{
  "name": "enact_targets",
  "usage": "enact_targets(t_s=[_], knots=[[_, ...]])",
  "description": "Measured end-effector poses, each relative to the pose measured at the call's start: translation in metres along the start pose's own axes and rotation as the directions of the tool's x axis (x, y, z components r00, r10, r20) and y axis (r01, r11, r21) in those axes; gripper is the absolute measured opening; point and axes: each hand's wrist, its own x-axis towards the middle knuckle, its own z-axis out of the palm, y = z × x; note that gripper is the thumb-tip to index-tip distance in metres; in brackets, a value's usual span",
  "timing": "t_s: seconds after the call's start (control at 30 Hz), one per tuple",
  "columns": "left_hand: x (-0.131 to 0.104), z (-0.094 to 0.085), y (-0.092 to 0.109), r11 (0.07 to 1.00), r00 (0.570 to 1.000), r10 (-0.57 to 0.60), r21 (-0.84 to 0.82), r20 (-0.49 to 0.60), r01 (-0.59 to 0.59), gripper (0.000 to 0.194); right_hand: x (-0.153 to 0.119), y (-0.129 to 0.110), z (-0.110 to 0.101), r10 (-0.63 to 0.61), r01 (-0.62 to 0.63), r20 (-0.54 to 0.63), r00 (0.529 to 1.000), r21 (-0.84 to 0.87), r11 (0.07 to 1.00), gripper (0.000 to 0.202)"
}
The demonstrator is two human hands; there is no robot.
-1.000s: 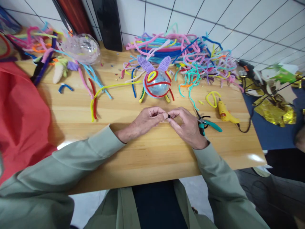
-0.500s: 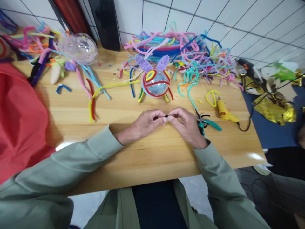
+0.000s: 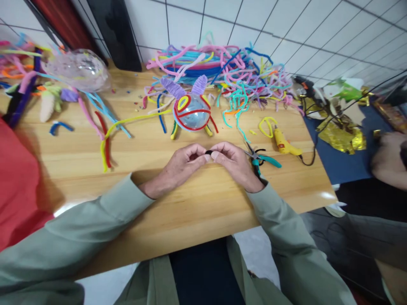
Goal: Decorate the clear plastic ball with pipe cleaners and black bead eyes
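Note:
Between the fingertips of both hands is a short black piece of pipe cleaner (image 3: 208, 152), mostly hidden by the fingers. My left hand (image 3: 182, 166) pinches one end, closed, and my right hand (image 3: 233, 164) pinches the other. Just beyond them stands a clear ball (image 3: 193, 119) trimmed with red and yellow pipe cleaners, with two purple ears (image 3: 199, 84) on top. Pliers with teal handles (image 3: 269, 161) lie beside my right wrist, jaws pointing away from me.
A heap of coloured pipe cleaners (image 3: 197, 63) lies against the tiled wall. To the right are a yellow glue gun (image 3: 284, 144) with its cord and gold foil (image 3: 343, 133). Red cloth (image 3: 19, 182) covers the left side. Another person's hand (image 3: 389, 161) shows at far right.
The camera view has swung a little to the right, so the table things sit further left. Both hands keep their pinch on the black piece, and slightly more of it shows.

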Motion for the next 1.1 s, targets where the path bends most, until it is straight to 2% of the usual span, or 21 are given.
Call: enact_targets(t_s=[0.13,0.27,0.53,0.73,0.9,1.0,1.1], knots=[[0.002,0.0,-0.003,0.998,0.999,-0.014,-0.065,-0.029,0.012,0.038,0.001,0.0,-0.005,0.073,-0.069,-0.015,0.997,0.198,0.978,0.035],[0.003,0.0,-0.004,0.998,0.999,-0.015,-0.063,-0.03,0.013,0.036,0.001,-0.001,-0.008,0.134,-0.108,-0.062,0.989,0.314,0.943,0.03],[0.003,0.002,-0.006,0.999,0.999,0.02,-0.024,-0.04,-0.021,0.03,-0.007,-0.002,-0.011,0.131,-0.088,-0.13,0.983,0.297,0.951,0.038],[0.004,0.003,-0.007,1.0,0.999,0.02,-0.002,-0.032,-0.02,0.03,-0.017,0.003,-0.021,0.138,-0.065,-0.292,0.947,0.245,0.967,0.043],[0.004,0.001,-0.007,0.999,0.998,0.033,-0.004,-0.046,-0.033,0.028,-0.032,0.008,-0.031,0.073,-0.017,-0.434,0.898,0.132,0.991,0.046],[0.005,0.0,-0.009,0.998,0.997,0.025,-0.054,-0.066,-0.028,0.029,-0.047,0.012,-0.044,-0.03,0.003,-0.471,0.882,-0.059,0.998,0.045],[0.008,-0.001,-0.013,0.987,0.996,-0.009,-0.159,-0.083,-0.004,0.033,-0.06,0.019,-0.073,-0.146,-0.037,-0.509,0.848,-0.331,0.943,0.021]])
